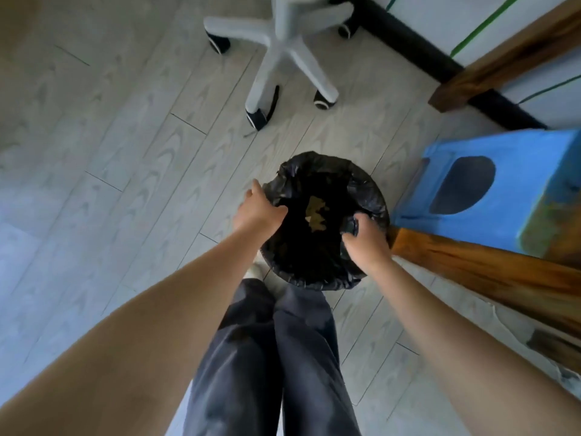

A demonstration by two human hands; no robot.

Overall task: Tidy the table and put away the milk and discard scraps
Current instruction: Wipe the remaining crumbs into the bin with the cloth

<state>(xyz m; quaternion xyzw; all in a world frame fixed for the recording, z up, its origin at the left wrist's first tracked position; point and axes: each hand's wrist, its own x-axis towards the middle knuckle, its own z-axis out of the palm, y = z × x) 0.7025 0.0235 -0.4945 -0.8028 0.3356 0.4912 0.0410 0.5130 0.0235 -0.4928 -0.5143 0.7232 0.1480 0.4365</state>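
Black liner (314,259) gripped at opposite edges by outstretched left hand (256,210), right hand (366,239).

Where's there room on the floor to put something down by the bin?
Left of the bin the floor is bare, and a smaller patch lies between bin and chair base. The right is crowded: the blue stool and wooden beam sit close by.

The bin liner (369,196) was thin black plastic, crinkly with a faint sheen; the floor (125,152) looked like pale wood-grain laminate, smooth and fairly matt; the chair base (283,55) was smooth light-grey plastic; the blue stool (522,158) had a rough, patchy painted look; the table rail (487,272) was brown varnished wood; the trousers (251,372) were matt dark cloth.
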